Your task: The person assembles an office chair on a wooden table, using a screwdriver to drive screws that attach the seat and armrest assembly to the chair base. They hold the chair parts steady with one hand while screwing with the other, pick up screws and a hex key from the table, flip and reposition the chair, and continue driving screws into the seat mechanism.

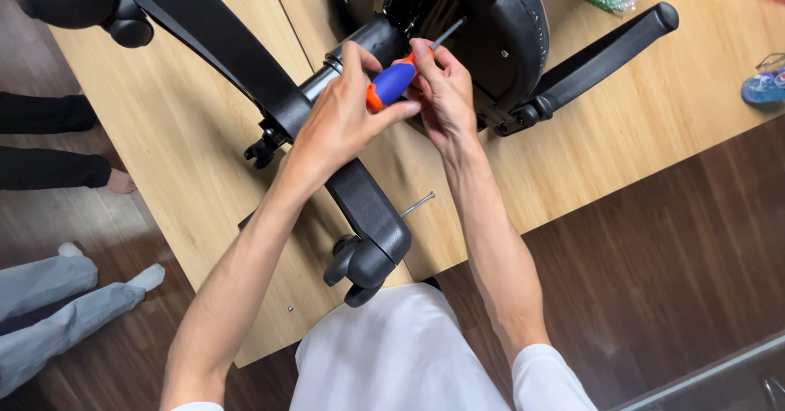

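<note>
A screwdriver [392, 84] with a blue and orange handle is held between both hands. The left hand [339, 121] is curled partly shut, and its thumb and fingers are wrapped round the fat end of the handle. The right hand [446, 92] is also partly shut, and its fingertips are pinched on the handle's front end, where the thin metal shaft [448, 33] comes out. The shaft is pointed up and away from both hands, into the dark underside of a black office chair [491, 35] that is laid on its side on a light wooden table [188, 149]. The tip of the shaft is hidden in the dark part, so it cannot be told what it touches.

Just under the left hand, the chair's metal post [323, 80] and one black leg [360, 206] of the wheel base can be seen. A wheel [356, 268] is fixed at the end of that leg, near the left wrist. A loose screw [417, 205] is lying on the table between the two forearms, just beside the leg. A black armrest [605, 55] is stretched out to the right of the right hand. The legs and feet of other people [74, 288] are seen on the dark floor, far out to the left of the left arm.
</note>
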